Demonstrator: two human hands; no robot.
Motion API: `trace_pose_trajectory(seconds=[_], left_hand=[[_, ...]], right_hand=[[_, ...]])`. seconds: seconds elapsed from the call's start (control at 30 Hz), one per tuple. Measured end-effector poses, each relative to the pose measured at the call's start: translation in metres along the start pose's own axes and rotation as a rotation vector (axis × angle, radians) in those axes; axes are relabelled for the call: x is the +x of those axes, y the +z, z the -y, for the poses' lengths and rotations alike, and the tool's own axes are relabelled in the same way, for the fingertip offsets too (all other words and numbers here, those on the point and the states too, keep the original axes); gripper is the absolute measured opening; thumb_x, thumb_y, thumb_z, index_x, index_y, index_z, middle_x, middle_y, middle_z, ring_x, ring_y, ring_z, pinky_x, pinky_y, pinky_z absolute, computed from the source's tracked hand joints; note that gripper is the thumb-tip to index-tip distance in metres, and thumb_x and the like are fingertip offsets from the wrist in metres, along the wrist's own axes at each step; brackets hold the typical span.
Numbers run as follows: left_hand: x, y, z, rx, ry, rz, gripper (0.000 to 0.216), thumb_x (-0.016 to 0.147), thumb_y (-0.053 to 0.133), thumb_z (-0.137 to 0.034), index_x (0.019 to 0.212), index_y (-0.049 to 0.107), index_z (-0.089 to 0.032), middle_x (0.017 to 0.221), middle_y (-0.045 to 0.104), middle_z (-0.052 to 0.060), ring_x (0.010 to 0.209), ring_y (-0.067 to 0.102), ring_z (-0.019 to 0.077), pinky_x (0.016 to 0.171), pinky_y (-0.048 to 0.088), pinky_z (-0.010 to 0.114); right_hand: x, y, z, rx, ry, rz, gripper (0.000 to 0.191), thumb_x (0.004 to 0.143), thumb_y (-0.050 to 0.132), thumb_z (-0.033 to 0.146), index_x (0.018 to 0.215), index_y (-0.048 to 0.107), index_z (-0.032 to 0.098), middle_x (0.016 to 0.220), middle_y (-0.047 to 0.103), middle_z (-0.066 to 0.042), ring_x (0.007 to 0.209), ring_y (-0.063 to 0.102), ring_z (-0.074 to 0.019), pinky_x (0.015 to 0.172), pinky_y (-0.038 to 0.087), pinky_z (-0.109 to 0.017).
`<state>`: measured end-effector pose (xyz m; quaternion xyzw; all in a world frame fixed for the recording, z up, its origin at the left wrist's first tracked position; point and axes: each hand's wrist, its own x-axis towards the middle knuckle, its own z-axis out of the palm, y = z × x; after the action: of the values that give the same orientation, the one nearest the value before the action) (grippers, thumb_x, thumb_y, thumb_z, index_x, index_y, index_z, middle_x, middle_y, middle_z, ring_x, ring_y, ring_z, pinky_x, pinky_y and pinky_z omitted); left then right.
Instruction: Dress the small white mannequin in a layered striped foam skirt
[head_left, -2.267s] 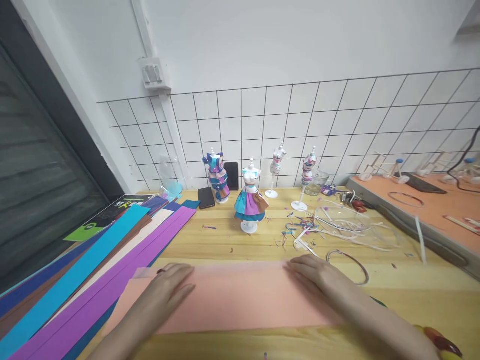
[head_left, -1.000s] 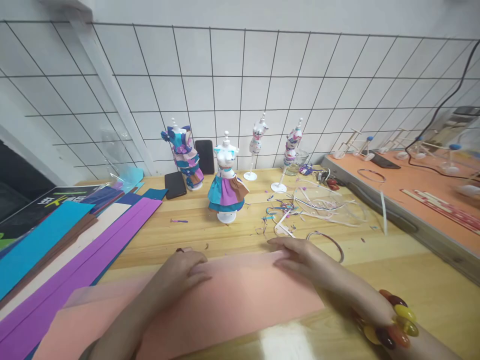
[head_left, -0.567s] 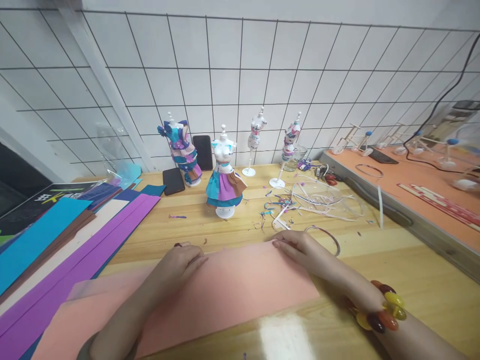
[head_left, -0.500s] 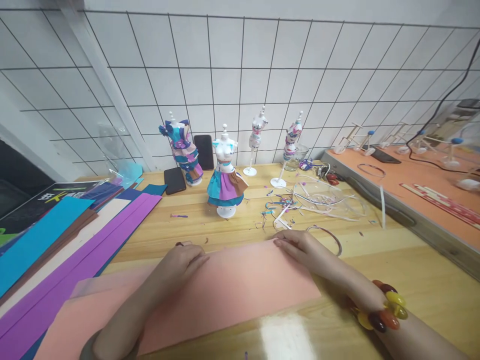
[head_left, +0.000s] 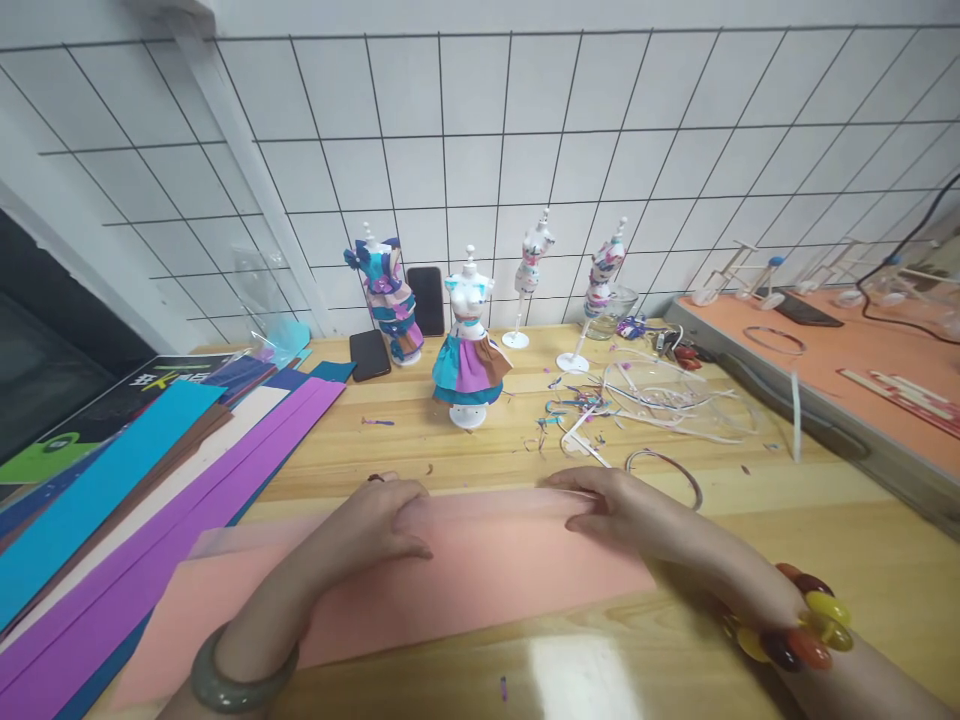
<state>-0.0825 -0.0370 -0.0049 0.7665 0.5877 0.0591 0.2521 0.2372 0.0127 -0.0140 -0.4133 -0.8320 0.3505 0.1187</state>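
A long peach-pink crepe paper sheet (head_left: pixel 480 570) lies across the near part of the table, its far edge raised a little in a narrow band. My left hand (head_left: pixel 390 522) grips that far edge left of centre, thumb on the near side and fingertips partly hidden behind the paper. At the right end, my right hand (head_left: pixel 600 500) has its fingers over the far edge and its thumb in front. Just beyond the paper stands a small white mannequin (head_left: pixel 469 300) wearing a blue, purple and brown ruffled skirt (head_left: pixel 471 370).
Coloured paper strips (head_left: pixel 247 470) lie stacked at left. Behind stand a dressed mannequin (head_left: pixel 390 300) and two slimmer ones (head_left: pixel 534 260). Two phones (head_left: pixel 370 355) are near the wall. Scraps and clear tubing (head_left: pixel 667 400) litter the right, beside an orange-topped surface (head_left: pixel 780 370).
Both hands have shifted from lying on the far edge to gripping it between thumb and fingers, and the edge now lifts in a band. The view has turned slightly left.
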Motion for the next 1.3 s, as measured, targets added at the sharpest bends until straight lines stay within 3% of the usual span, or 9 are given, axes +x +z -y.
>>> trace_pose_trajectory(seconds=[0.17, 0.37, 0.57, 0.7, 0.97, 1.1, 1.3], left_hand=[[-0.009, -0.006, -0.003, 0.090, -0.018, -0.013, 0.020, 0.069, 0.062, -0.039, 0.078, 0.056, -0.022, 0.079, 0.057, 0.001, 0.077, 0.052, 0.0213, 0.063, 0.034, 0.027], [-0.021, -0.004, -0.013, 0.192, -0.044, -0.044, 0.010, 0.076, 0.050, -0.023, 0.066, 0.050, -0.021, 0.071, 0.056, 0.000, 0.071, 0.050, 0.0190, 0.060, 0.031, 0.027], [-0.048, 0.019, -0.008, 0.505, -0.009, -0.112, 0.029, 0.072, 0.034, 0.003, 0.070, 0.053, -0.019, 0.073, 0.057, 0.004, 0.069, 0.049, 0.0203, 0.059, 0.027, 0.030], [-0.072, 0.037, -0.004, 0.579, -0.013, -0.141, 0.039, 0.062, 0.033, 0.013, 0.073, 0.054, -0.019, 0.077, 0.056, 0.004, 0.071, 0.047, 0.0203, 0.061, 0.028, 0.031], [-0.091, 0.049, -0.009, 0.563, -0.013, -0.211, 0.036, 0.070, 0.035, 0.010, 0.074, 0.054, -0.020, 0.078, 0.057, 0.004, 0.075, 0.047, 0.0199, 0.062, 0.030, 0.032], [-0.094, 0.050, -0.012, 0.556, -0.025, -0.221, 0.033, 0.071, 0.037, 0.009, 0.073, 0.054, -0.019, 0.076, 0.057, 0.005, 0.073, 0.047, 0.0201, 0.060, 0.029, 0.032], [-0.105, 0.052, -0.014, 0.523, -0.033, -0.236, 0.035, 0.068, 0.036, 0.010, 0.075, 0.056, -0.019, 0.077, 0.056, 0.005, 0.074, 0.047, 0.0200, 0.060, 0.029, 0.032]], right_hand=[[-0.005, -0.001, 0.003, -0.101, 0.024, -0.003, 0.029, 0.070, 0.053, 0.012, 0.096, 0.064, 0.020, 0.088, 0.065, -0.004, 0.077, 0.058, -0.0187, 0.065, 0.043, -0.027], [-0.010, -0.001, 0.007, -0.186, -0.145, -0.026, 0.030, 0.067, 0.047, 0.000, 0.085, 0.061, 0.019, 0.085, 0.061, -0.002, 0.078, 0.055, -0.0159, 0.067, 0.041, -0.025], [-0.020, 0.000, 0.030, -0.372, -0.284, -0.004, 0.022, 0.087, 0.043, 0.005, 0.084, 0.061, 0.019, 0.084, 0.060, -0.004, 0.082, 0.053, -0.0172, 0.075, 0.038, -0.029], [-0.026, 0.006, 0.036, -0.455, -0.332, -0.012, 0.019, 0.089, 0.044, 0.011, 0.080, 0.059, 0.019, 0.081, 0.059, -0.002, 0.077, 0.051, -0.0166, 0.073, 0.037, -0.030], [-0.023, 0.028, 0.019, -0.604, -0.399, -0.064, 0.022, 0.087, 0.043, 0.009, 0.070, 0.054, 0.019, 0.078, 0.058, -0.003, 0.072, 0.049, -0.0186, 0.064, 0.032, -0.031], [-0.021, 0.033, 0.017, -0.653, -0.384, 0.014, 0.020, 0.085, 0.047, 0.011, 0.067, 0.052, 0.018, 0.077, 0.059, -0.003, 0.070, 0.050, -0.0194, 0.061, 0.032, -0.032], [-0.031, 0.022, 0.028, -0.410, -0.319, 0.137, 0.018, 0.089, 0.043, 0.013, 0.076, 0.052, 0.020, 0.085, 0.060, -0.001, 0.079, 0.053, -0.0172, 0.072, 0.036, -0.031]])
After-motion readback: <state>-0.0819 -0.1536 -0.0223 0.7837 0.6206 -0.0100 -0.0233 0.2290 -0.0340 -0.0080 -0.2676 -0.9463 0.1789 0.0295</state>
